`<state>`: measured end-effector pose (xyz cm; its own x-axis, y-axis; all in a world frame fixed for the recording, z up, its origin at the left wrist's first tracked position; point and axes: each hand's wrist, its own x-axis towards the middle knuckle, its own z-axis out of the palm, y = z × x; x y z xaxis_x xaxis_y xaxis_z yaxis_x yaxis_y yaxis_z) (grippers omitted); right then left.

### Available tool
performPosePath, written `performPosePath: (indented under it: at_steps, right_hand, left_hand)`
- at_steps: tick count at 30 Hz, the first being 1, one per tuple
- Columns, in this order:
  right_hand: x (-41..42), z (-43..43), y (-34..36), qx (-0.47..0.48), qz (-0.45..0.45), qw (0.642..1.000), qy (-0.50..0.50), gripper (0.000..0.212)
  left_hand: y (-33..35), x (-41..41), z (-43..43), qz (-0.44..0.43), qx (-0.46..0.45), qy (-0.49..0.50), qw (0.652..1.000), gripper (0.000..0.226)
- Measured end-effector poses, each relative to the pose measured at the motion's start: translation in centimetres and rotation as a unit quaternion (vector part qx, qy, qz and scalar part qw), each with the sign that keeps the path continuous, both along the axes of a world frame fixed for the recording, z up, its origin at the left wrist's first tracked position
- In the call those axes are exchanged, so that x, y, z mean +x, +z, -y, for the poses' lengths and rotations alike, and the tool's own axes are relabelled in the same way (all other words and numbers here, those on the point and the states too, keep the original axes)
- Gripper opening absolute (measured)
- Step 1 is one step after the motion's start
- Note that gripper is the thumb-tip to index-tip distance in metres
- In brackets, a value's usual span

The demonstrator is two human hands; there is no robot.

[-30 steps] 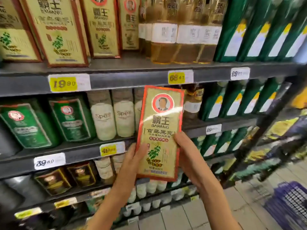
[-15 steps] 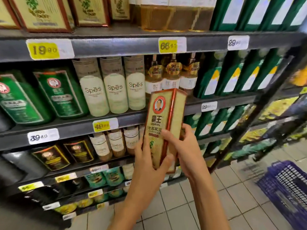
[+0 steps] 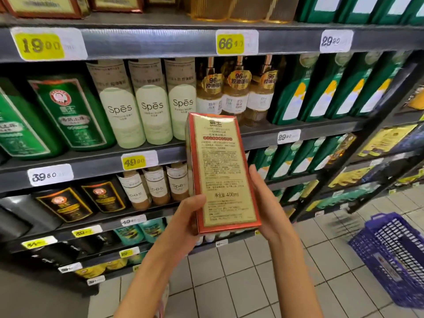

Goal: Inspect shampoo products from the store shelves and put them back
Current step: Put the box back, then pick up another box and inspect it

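We're in a shop aisle, the hair-care section of a supermarket by the look of it: dark metal shelves (image 3: 160, 42) run in tiers, packed with rows of identical Spēs bottles (image 3: 152, 104), green shampoo boxes (image 3: 71, 111), amber pump bottles (image 3: 236, 95) and green refill pouches (image 3: 321, 92). Price tags line every shelf edge, a yellow 19.90 tag (image 3: 42, 44) up top and a 49.90 tag (image 3: 134, 161) lower down. A purple shopping basket (image 3: 394, 255) sits on the tiled floor (image 3: 241, 283).
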<state>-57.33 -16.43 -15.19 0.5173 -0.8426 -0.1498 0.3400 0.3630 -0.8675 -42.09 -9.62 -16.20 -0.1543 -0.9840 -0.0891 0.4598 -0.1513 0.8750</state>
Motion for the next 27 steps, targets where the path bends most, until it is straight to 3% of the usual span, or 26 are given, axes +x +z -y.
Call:
performPosePath:
  at_steps: [2, 6, 9, 11, 13, 16, 18, 20, 23, 25, 27]
  right_hand:
    - [0.7, -0.4, 0.1, 0.061, 0.091, 0.994, 0.016, 0.053]
    - [1.4, -0.9, -0.4, 0.071, 0.070, 0.995, 0.018, 0.053]
    - [2.1, -1.0, -0.2, 0.025, 0.022, 0.999, -0.025, 0.045]
    - [2.9, -1.1, 0.2, -0.029, -0.037, 0.995, -0.084, 0.029]
    - [3.6, -1.2, 0.4, -0.061, -0.092, 0.985, -0.136, 0.029]
    - [4.5, -1.6, 0.4, -0.077, -0.111, 0.980, -0.143, 0.039]
    - [5.2, -2.1, 0.4, -0.085, -0.113, 0.982, -0.127, 0.033]
    - [5.6, -2.3, 0.3, -0.106, -0.131, 0.979, -0.117, 0.026]
    - [5.7, -2.0, 0.3, -0.143, -0.169, 0.969, -0.110, 0.029]
    - [5.2, -1.6, 0.2, -0.106, -0.177, 0.975, -0.082, 0.049]
    - [4.8, -1.7, -0.1, -0.007, -0.087, 0.996, -0.011, 0.058]
  left_hand:
    - [-0.2, 0.1, -0.2, -0.038, 0.028, -0.010, 0.999, 0.065]
    - [0.0, 1.3, -0.7, 0.050, 0.029, -0.034, 0.998, 0.088]
    - [-0.5, 1.9, -0.6, 0.120, 0.042, 0.040, 0.991, 0.051]
    - [-0.8, 1.5, -0.7, 0.263, 0.008, 0.128, 0.956, 0.035]
    - [-0.6, 0.4, -1.0, 0.383, -0.059, 0.158, 0.908, 0.044]
    - [-0.8, -1.1, -0.9, 0.408, -0.058, 0.163, 0.896, 0.087]
    - [-0.5, -1.2, -0.3, 0.372, -0.007, 0.185, 0.910, 0.096]
    - [-0.4, -0.7, -0.1, 0.307, 0.005, 0.204, 0.929, 0.074]
    - [-0.6, 0.9, -0.7, 0.139, 0.008, 0.171, 0.975, 0.074]
    - [-0.5, 1.9, -1.3, 0.016, 0.014, 0.103, 0.994, 0.073]
    - [-0.2, 2.3, -1.7, -0.050, 0.008, 0.046, 0.998, 0.063]
